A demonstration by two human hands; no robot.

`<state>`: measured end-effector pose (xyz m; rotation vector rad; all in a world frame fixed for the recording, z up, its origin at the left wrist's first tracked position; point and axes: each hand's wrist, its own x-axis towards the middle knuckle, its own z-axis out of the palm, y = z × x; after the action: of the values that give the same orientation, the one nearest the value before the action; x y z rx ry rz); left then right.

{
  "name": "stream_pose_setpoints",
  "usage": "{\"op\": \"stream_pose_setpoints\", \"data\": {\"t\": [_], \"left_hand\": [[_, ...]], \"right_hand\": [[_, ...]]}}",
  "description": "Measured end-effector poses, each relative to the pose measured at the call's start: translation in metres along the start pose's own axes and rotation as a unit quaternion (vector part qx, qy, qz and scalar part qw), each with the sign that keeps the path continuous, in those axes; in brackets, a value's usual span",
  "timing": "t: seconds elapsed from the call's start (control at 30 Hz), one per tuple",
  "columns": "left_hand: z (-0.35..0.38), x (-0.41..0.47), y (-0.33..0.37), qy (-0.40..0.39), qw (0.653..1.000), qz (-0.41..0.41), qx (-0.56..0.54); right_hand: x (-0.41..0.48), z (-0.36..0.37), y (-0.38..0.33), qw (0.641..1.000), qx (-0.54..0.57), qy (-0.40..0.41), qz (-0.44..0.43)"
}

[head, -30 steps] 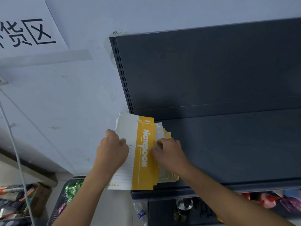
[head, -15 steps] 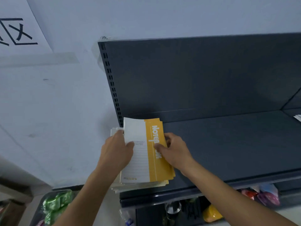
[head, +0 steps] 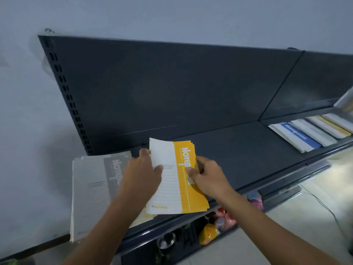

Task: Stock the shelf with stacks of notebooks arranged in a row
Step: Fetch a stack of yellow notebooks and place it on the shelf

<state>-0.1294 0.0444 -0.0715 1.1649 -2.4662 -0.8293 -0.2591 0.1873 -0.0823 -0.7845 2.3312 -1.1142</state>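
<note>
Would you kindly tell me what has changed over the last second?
The left hand and right hand carried the yellow notebooks rightward off the grey stack, now uncovered at the left end of the shelf. Both hands kept their grip; the grey stack stayed put.

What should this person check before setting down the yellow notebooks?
1. Grip: left hand and right hand both hold the yellow stack: ok.
2. Room: bare shelf shows to its right: ok.
3. Yellow stack squared: covers fan out at the top corner: not ok.
4. Grey stack fully on the shelf: it seems to jut past the left end: not ok.
5. Yellow stack resting flat: cannot tell.
</note>
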Motion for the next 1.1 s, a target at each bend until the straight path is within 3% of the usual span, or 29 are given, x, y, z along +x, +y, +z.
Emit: {"op": "stream_pose_setpoints", "data": {"t": [0.47, 0.73, 1.1], "left_hand": [[0.126, -0.015, 0.194, -0.095, 0.984, 0.149, 0.018], [0.234, -0.037, 0.324, -0.147, 0.969, 0.197, 0.027], [0.328, -0.024, 0.449, -0.194, 0.949, 0.246, 0.024]], "right_hand": [[-0.032, -0.184, 0.124, 0.983, -0.063, 0.156, 0.068], [-0.041, -0.304, 0.226, 0.962, -0.114, 0.216, 0.120], [-0.033, -0.415, 0.301, 0.942, -0.097, 0.272, 0.173]]}}
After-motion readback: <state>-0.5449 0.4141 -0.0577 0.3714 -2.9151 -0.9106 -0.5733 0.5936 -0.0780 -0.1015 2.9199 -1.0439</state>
